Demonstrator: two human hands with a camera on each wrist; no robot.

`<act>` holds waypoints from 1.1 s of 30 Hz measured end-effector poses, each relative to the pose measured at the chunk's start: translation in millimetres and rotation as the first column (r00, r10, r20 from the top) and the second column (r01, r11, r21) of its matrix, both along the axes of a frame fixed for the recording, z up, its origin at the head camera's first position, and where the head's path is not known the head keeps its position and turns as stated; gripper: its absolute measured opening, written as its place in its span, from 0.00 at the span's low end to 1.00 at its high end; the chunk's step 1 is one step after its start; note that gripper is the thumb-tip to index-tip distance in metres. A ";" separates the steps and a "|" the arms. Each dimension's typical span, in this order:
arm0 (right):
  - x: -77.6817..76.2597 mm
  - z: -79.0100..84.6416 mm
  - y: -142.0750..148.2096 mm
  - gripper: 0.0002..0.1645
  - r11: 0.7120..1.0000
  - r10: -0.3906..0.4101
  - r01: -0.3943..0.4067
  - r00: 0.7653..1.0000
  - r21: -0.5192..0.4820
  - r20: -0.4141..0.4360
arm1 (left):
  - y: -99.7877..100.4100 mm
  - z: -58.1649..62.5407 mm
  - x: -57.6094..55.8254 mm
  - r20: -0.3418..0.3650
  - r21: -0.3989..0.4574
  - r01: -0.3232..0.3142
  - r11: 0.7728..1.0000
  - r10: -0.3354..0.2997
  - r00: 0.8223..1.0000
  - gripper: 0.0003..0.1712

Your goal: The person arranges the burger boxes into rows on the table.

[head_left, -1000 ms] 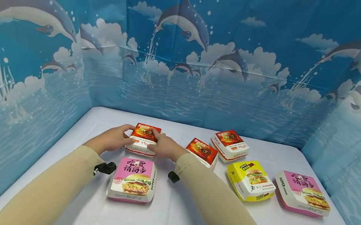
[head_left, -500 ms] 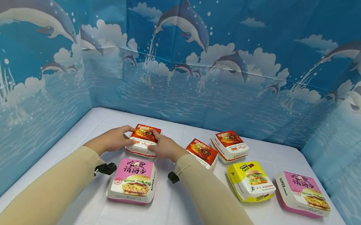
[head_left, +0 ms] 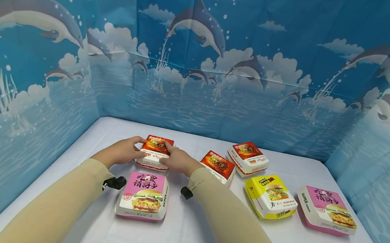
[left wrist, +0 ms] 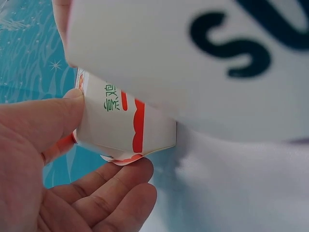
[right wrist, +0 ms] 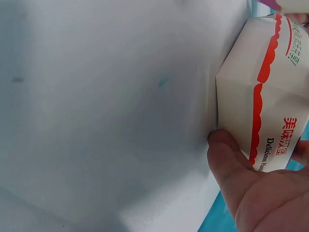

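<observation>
At the back left of the table, a red-and-white burger box (head_left: 152,161) sits between both hands. My left hand (head_left: 120,152) grips its left side, and my right hand (head_left: 181,161) grips its right side. In the left wrist view the left thumb presses the box's printed wall, with curled fingers touching its lower edge. The right wrist view has a right fingertip at the box's base on the cloth. Just nearer than this box lies a pink-and-white burger box (head_left: 142,196), which blocks much of the left wrist view.
Two more red-and-white burger boxes, one near (head_left: 218,165) and one farther back (head_left: 248,157), stand right of the hands. Beyond them are a yellow burger box (head_left: 271,196) and another pink one (head_left: 327,208). A blue dolphin-print curtain (head_left: 198,97) encloses the white table (head_left: 187,235).
</observation>
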State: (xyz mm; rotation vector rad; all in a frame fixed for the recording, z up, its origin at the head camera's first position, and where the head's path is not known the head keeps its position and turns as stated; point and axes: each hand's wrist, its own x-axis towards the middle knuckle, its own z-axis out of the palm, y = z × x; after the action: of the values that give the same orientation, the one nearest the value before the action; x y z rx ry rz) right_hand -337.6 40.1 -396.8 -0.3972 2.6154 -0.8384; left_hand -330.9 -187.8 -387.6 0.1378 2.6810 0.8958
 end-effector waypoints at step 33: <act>-2.0 0.7 1.5 0.48 1.000 0.014 -0.014 1.000 0.022 0.011 | 0.0 -0.7 0.9 -0.003 -0.003 -0.008 1.000 0.008 1.000 0.39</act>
State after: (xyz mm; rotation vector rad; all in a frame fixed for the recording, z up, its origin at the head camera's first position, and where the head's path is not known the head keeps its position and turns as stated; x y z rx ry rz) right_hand -339.7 41.6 -396.1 -0.4037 2.6067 -0.8048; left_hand -330.0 -187.8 -388.2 0.1286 2.6876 0.8950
